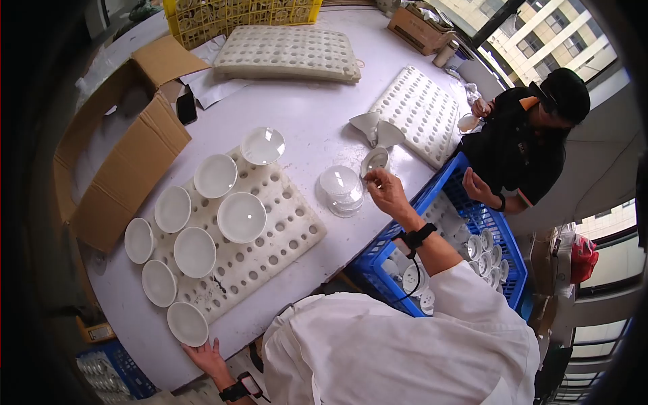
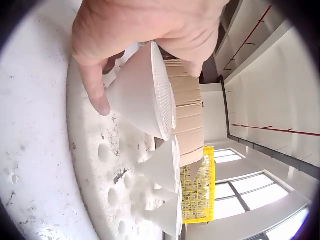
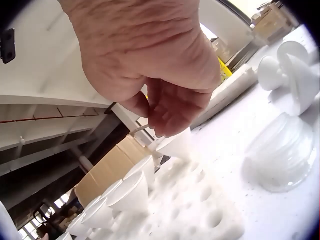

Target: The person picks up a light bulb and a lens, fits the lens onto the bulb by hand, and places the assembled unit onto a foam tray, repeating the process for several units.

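Observation:
At the near corner of a pale foam holder point(image 1: 290, 226) with rows of holes, my left hand point(image 1: 206, 358) grips a white cone-shaped lamp housing point(image 2: 142, 92). Its ribbed rim faces away from the palm in the left wrist view. Several similar white lamp housings point(image 1: 195, 252) stand in the holder, wide ends up. My right hand point(image 1: 388, 192) hovers beside a stack of clear round covers point(image 1: 341, 182), its fingers loosely curled with nothing visible between them. Just beyond it lie loose lamp housings point(image 1: 390, 133), some on their sides.
A blue crate point(image 1: 378, 260) with white parts stands at the right, by a person in black point(image 1: 520, 148). More foam holders point(image 1: 287, 54) lie at the back, near a yellow crate point(image 1: 243, 20). An open cardboard box point(image 1: 131, 175) and a phone point(image 1: 187, 108) are at the left.

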A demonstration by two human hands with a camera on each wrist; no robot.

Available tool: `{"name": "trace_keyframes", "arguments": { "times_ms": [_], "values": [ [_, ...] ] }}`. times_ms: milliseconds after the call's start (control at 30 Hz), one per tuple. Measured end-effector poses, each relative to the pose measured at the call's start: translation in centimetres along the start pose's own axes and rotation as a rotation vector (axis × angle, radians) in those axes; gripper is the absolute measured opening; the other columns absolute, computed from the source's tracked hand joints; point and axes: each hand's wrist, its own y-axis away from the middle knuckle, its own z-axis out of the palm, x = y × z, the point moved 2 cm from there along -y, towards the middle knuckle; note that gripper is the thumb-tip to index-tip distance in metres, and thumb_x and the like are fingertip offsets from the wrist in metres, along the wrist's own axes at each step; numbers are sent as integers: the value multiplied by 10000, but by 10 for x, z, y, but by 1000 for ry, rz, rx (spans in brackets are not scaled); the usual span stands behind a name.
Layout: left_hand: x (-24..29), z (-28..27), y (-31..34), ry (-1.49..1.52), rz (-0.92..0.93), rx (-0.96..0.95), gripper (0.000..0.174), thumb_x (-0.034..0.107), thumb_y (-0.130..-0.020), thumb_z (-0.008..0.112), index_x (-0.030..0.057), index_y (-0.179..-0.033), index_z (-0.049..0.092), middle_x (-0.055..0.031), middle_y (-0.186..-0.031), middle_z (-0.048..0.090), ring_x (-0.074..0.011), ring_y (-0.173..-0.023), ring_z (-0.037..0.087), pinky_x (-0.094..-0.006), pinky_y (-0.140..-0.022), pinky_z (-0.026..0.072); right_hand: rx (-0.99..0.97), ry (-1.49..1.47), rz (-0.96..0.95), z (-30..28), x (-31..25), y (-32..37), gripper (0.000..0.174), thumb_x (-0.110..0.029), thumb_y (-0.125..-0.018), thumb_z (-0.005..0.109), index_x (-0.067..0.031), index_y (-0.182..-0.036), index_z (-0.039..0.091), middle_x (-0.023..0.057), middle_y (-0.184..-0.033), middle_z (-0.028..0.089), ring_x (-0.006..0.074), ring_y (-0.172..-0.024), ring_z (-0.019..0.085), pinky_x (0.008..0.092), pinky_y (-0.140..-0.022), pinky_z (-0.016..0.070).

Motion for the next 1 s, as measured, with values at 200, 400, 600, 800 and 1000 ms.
{"name": "trace_keyframes", "arguments": {
  "times_ms": [200, 400, 600, 800, 1000],
  "values": [
    [-48, -44, 4, -338, -259, -6, 421, 386, -880, 565, 36, -1109, 510, -150, -1050, 621, -206, -899, 627, -265, -578, 457, -50, 371, 239, -43, 170, -56, 457, -164, -726, 619, -21, -1158, 576, 225, -1015, 628, 345, -961, 607, 377, -855, 473],
    [-23, 51, 49, -617, -33, -404, 231, 153, -885, 575, -11, -1038, 520, -151, -996, 645, -212, -852, 650, -239, -577, 486, -399, 576, 324, -17, 174, -65, 472, -275, -679, 694, -29, -1076, 623, 207, -997, 650, 350, -950, 617, 374, -846, 486],
    [-17, 117, 61, -673, -17, -706, 298, 97, -838, 625, -42, -1074, 507, -185, -1028, 639, -228, -911, 643, -253, -631, 513, -185, 463, 302, -20, 126, -51, 389, -283, -723, 688, -26, -1010, 638, 189, -940, 664, 322, -873, 641, 386, -788, 503],
    [-57, 229, 104, -559, 19, -1140, 554, 79, -744, 725, -60, -1203, 447, -222, -1211, 542, -277, -1152, 524, -335, -911, 454, -435, -196, 151, 35, -40, 12, 363, -251, -766, 687, 3, -1016, 617, 136, -811, 667, 206, -684, 638, 321, -644, 507],
    [-77, 242, 105, -467, -9, -1142, 441, 119, -730, 730, 19, -1126, 565, -82, -1095, 602, -156, -997, 571, -295, -866, 457, -536, -319, -457, 102, -104, 72, 466, -240, -733, 702, -29, -1119, 547, 187, -922, 627, 348, -859, 612, 416, -752, 493]
  ]
}}
